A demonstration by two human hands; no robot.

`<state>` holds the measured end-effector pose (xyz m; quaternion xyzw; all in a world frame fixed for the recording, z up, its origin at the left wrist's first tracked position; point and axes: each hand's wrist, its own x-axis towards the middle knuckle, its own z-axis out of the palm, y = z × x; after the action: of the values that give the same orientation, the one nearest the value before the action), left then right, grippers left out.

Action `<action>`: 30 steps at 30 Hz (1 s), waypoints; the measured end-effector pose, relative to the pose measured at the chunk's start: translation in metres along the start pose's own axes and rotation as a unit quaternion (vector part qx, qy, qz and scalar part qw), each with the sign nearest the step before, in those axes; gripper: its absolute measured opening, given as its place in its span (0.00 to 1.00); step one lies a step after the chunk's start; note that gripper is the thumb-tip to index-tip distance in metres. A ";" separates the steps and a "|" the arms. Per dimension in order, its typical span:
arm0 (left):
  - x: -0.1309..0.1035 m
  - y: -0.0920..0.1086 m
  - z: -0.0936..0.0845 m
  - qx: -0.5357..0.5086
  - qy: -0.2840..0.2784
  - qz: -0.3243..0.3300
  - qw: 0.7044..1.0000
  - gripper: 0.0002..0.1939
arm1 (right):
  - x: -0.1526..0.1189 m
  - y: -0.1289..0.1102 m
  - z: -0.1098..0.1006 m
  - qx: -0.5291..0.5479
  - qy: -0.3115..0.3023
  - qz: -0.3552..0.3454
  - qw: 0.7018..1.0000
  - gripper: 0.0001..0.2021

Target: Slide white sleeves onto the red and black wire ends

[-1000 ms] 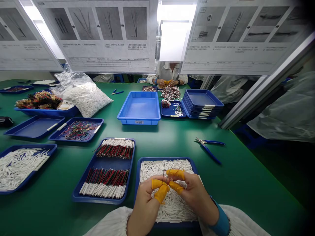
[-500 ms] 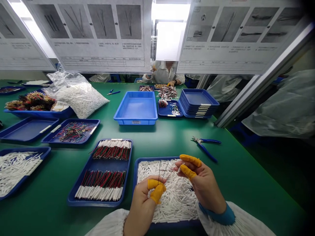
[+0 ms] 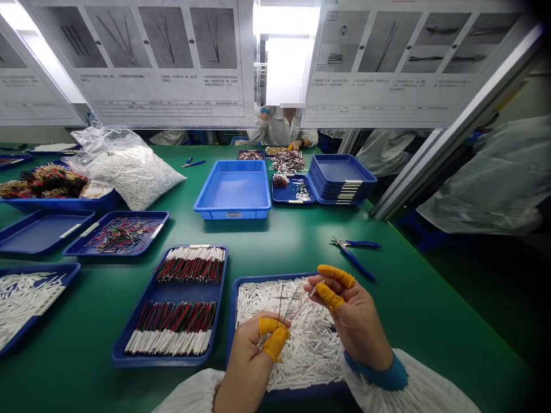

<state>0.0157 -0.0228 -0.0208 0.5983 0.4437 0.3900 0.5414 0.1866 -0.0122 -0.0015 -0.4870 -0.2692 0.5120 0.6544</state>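
Thin wires (image 3: 280,304) fan upward from between the thumb and forefinger of my left hand (image 3: 253,353), which wears yellow finger covers. My right hand (image 3: 355,315), also with yellow covers, pinches a small white tube (image 3: 315,288) close to the end of one wire. Both hands are over a blue tray filled with white tubes (image 3: 310,353). Left of it, a blue tray (image 3: 172,292) holds two rows of red, green and black wires with white tubes on their ends.
Blue-handled cutters (image 3: 355,255) lie right of the hands. Behind are a light blue bin (image 3: 232,214), stacked trays (image 3: 342,172) and a bag of white tubes (image 3: 138,172). A loose-wire tray (image 3: 120,235) sits left. Across the table is a person (image 3: 279,129).
The view has shifted slightly, so the surroundings sit a little further left. My right hand's pinch is now beside a wire end. The person across has raised one arm.
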 end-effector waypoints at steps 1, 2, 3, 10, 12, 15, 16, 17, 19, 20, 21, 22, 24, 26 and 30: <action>0.000 0.000 0.000 0.000 0.001 -0.001 1.000 0.06 | 0.000 0.000 0.000 0.001 0.003 0.000 1.000 0.16; 0.000 0.001 0.000 0.001 0.002 -0.001 1.000 0.06 | 0.000 -0.001 0.000 -0.002 0.002 -0.001 1.000 0.16; 0.000 0.002 0.001 0.001 0.003 -0.001 1.000 0.06 | 0.000 -0.001 -0.001 -0.007 -0.002 -0.002 1.000 0.15; 0.001 0.006 0.002 -0.004 0.005 -0.003 1.000 0.06 | -0.002 0.005 -0.002 -0.027 -0.027 0.007 0.999 0.13; 0.000 0.005 0.002 -0.005 0.002 -0.002 1.000 0.06 | -0.003 0.006 -0.001 -0.041 -0.053 0.021 0.998 0.13; 0.000 0.004 0.000 -0.008 0.005 0.003 1.000 0.07 | -0.004 0.004 0.001 -0.073 -0.134 0.075 0.985 0.13; 0.000 0.004 0.000 -0.010 0.007 0.003 1.000 0.07 | -0.004 0.002 0.001 -0.080 -0.150 0.091 0.981 0.13; 0.000 0.004 -0.001 -0.011 0.009 0.001 1.000 0.06 | -0.004 0.001 0.001 -0.081 -0.152 0.101 0.980 0.13; 0.000 0.005 -0.001 -0.011 0.009 -0.004 1.000 0.06 | -0.002 -0.001 0.000 -0.070 -0.126 0.101 0.984 0.13; 0.000 0.005 -0.001 -0.011 0.007 -0.006 1.000 0.06 | -0.001 -0.002 0.000 -0.060 -0.105 0.096 0.988 0.14; 0.000 0.005 -0.001 -0.011 0.004 -0.006 1.000 0.06 | -0.001 -0.002 -0.001 -0.049 -0.084 0.089 0.991 0.14; 0.000 0.006 0.000 -0.010 0.001 -0.005 1.000 0.06 | 0.000 -0.002 -0.001 -0.039 -0.066 0.082 0.994 0.14; 0.001 0.007 0.001 -0.009 -0.006 -0.004 1.000 0.07 | 0.001 -0.002 -0.002 -0.024 -0.037 0.066 0.997 0.15; 0.000 0.008 0.002 -0.006 -0.015 -0.003 1.000 0.07 | 0.001 -0.001 -0.002 -0.015 -0.024 0.056 0.998 0.16; 0.000 0.011 0.002 0.003 -0.032 -0.003 0.999 0.07 | 0.000 0.002 -0.002 -0.013 -0.024 0.045 0.999 0.16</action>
<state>0.0190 -0.0236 -0.0103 0.6103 0.4293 0.3678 0.5549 0.1877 -0.0132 -0.0037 -0.4945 -0.2694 0.5488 0.6179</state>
